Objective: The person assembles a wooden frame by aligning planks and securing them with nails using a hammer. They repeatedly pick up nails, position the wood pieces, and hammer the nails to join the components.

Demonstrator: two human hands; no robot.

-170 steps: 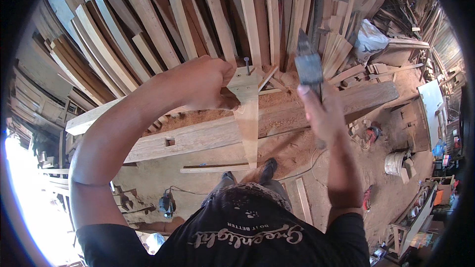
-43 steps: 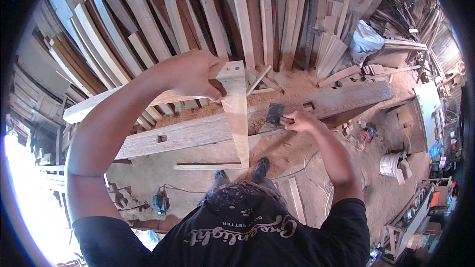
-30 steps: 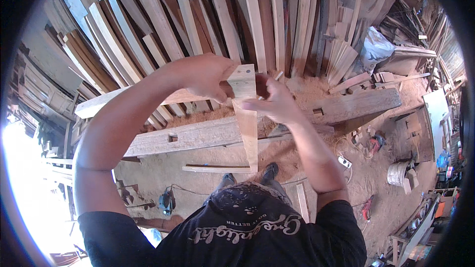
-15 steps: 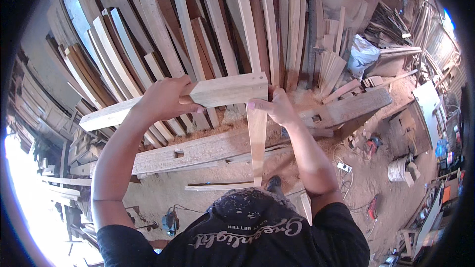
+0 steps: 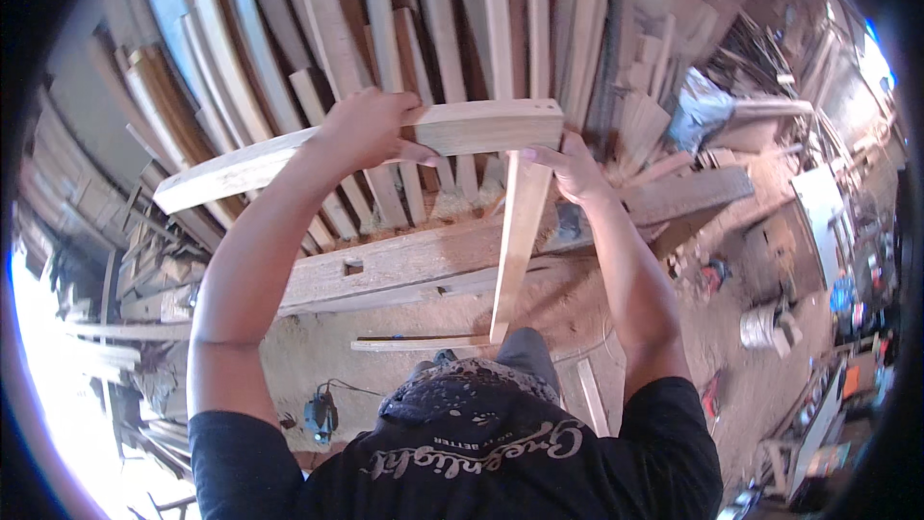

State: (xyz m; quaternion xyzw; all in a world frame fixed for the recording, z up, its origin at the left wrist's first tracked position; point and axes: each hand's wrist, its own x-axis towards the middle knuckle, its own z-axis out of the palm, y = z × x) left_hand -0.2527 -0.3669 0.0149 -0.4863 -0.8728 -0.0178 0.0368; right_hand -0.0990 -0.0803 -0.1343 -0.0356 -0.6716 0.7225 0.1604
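Note:
A thick pale wooden beam [image 5: 491, 130] lies across in front of me, raised above the floor. My left hand [image 5: 371, 135] is closed around its middle, fingers over the far edge and thumb along the near side. At the beam's right end my right hand [image 5: 570, 169] grips the corner, its thumb pressed beneath the beam's near face. Below that corner a wooden leg [image 5: 520, 241] runs down toward my feet. Its foot meets a thin wooden strip [image 5: 423, 343] on the ground; whether they are joined I cannot tell. Two small dark holes mark the beam's right end.
Many boards [image 5: 385, 29] lean upright beyond the beam. A heavy timber [image 5: 414, 265] with square mortises lies across the sawdust-covered floor. Power tools [image 5: 320, 414] with cords rest on the ground, and a white bucket [image 5: 757, 330] stands at the right. A white sack [image 5: 701, 101] sits among offcuts.
Both hands have moved the beam away from me, its right end shifting right. The leg now slants more, top toward the right. My view has shifted slightly, and my own leg shows more.

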